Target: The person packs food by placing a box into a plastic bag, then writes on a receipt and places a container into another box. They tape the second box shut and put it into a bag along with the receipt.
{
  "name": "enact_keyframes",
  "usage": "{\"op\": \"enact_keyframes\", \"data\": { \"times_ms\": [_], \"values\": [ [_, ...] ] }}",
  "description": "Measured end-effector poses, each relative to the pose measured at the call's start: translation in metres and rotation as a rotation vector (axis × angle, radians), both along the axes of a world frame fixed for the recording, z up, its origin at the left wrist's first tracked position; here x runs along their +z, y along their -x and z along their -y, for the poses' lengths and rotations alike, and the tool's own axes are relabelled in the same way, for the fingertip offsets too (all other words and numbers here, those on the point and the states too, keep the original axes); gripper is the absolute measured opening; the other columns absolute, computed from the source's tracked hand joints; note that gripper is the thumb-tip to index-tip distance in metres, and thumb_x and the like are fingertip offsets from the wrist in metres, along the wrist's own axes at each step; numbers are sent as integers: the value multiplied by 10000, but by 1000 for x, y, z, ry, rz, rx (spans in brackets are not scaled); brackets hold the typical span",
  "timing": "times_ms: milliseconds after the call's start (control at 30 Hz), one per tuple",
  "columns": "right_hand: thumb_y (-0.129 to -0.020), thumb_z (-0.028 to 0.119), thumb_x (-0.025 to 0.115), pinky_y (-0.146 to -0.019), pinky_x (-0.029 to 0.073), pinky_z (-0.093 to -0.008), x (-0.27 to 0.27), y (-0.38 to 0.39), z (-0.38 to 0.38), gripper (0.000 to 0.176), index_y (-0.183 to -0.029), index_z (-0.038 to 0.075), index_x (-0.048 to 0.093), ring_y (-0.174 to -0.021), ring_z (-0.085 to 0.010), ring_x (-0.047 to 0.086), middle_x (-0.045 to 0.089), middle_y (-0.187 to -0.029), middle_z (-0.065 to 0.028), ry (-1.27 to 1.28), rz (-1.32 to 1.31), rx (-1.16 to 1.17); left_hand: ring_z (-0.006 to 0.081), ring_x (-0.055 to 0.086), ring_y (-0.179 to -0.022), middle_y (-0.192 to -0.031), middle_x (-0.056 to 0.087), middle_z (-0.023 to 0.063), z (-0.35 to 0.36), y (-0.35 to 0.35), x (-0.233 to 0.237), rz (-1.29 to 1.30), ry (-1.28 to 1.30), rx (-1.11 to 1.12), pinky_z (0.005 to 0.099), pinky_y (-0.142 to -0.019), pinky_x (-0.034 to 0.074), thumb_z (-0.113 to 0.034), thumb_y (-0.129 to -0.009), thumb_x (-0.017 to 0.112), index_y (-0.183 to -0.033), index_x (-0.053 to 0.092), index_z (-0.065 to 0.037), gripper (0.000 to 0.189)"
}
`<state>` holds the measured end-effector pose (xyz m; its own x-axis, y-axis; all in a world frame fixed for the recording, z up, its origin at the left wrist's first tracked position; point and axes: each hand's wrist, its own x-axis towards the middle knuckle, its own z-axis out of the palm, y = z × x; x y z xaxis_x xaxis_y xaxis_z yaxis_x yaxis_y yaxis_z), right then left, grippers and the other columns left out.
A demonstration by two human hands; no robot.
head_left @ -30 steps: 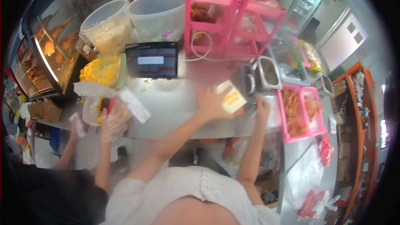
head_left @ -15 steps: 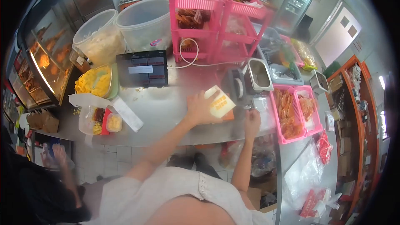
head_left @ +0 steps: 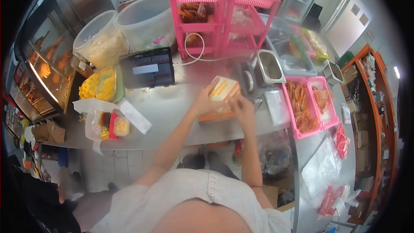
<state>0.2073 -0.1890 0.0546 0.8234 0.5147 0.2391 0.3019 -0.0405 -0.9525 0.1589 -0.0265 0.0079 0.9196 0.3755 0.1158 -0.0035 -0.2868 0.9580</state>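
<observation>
A small cream-coloured food box [head_left: 223,89] with orange lettering is tilted above the counter. My left hand [head_left: 204,102] grips it from the left side. Against the box's lower right edge, my right hand [head_left: 243,108] has its fingers pinched together; whether a small thing is between them is too small to make out. Under the box lies a flat orange box or stack [head_left: 213,116], partly covered by my hands. Just to the right stands a dark tape dispenser [head_left: 243,77] with a pale roll.
A tablet [head_left: 148,70], a tub of yellow food [head_left: 98,87] and an open food box [head_left: 97,125] with a paper strip stand on the left. Pink racks [head_left: 198,27] rise behind. Right of me are a metal container [head_left: 270,68] and pink baskets [head_left: 302,108]. Someone's arm shows lower left.
My right hand has moved left from beside the tape dispenser to the box's edge. The box, in my left hand, has been turned and lifted slightly. The view has shifted a little.
</observation>
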Motion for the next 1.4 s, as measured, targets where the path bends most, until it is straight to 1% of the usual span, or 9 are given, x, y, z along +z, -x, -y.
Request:
{"op": "enact_keyframes", "data": {
  "times_ms": [267,333,500,567,667,800,1000,1200,1400],
  "values": [
    [-785,303,619,-455,379,-294,-1,1,-1,408,-598,-49,532,-474,-91,471,504,-490,-85,278,127,-32,186,475,-1028,-1131,465,98,8,22,21,-79,-31,-78,276,-891,358,-163,-560,732,-1332,290,-85,893],
    [-771,306,634,-445,366,-286,9,13,-1,410,-569,-32,517,-469,-84,455,493,-484,-70,326,119,-119,227,487,-1026,-1154,462,133,12,28,28,89,625,-247,317,-892,377,-268,-595,696,-1318,293,-38,859],
    [-728,300,684,-407,283,-240,-44,36,-14,407,-500,66,442,-470,-41,350,377,-460,33,-429,9,-80,253,493,-1039,-1180,456,143,13,51,26,110,901,-266,376,-865,430,-315,-608,607,-1262,335,-30,764],
    [-719,308,680,-410,314,-272,-50,40,-8,387,-528,64,448,-434,-100,392,420,-468,-12,-227,61,-151,298,547,-956,-1134,500,154,13,53,55,186,1136,-522,425,-808,474,-406,-625,559,-1252,363,-43,750],
    [-716,306,658,-447,361,-323,-74,32,21,336,-592,51,477,-459,-212,457,493,-543,-81,96,481,-482,263,517,-1029,-1183,462,182,-30,50,40,14,424,-380,346,-829,452,-346,-615,586,-1274,306,24,806],
    [-729,224,608,-528,398,-360,-37,27,147,226,-652,40,503,-570,-283,514,528,-634,-140,206,235,-852,336,318,-1207,-1336,239,211,-30,16,66,-353,-802,-487,404,-962,301,-361,-392,771,-1360,204,-125,1146],
    [-794,101,502,-560,396,-372,-58,15,419,148,-700,-4,549,-604,-283,525,542,-645,-154,431,351,-2011,372,160,-1276,-1407,116,179,-11,16,74,-104,-1154,-409,468,-984,245,-409,-375,792,-1323,299,-127,1106],
    [-714,125,572,-677,429,-381,-124,-37,530,129,-759,6,588,-758,-308,560,579,-754,-156,1047,617,-1014,248,561,-954,-1090,547,178,0,42,51,159,-571,-155,333,-844,407,-149,-591,744,-1195,454,-1,685],
    [-701,223,607,-756,417,-341,-76,-17,476,303,-932,32,561,-787,-264,574,597,-830,-164,1262,487,-1000,152,604,-611,-738,636,99,48,45,50,282,-669,-108,249,-607,456,-16,-676,676,-961,601,19,297]
  ]
}}
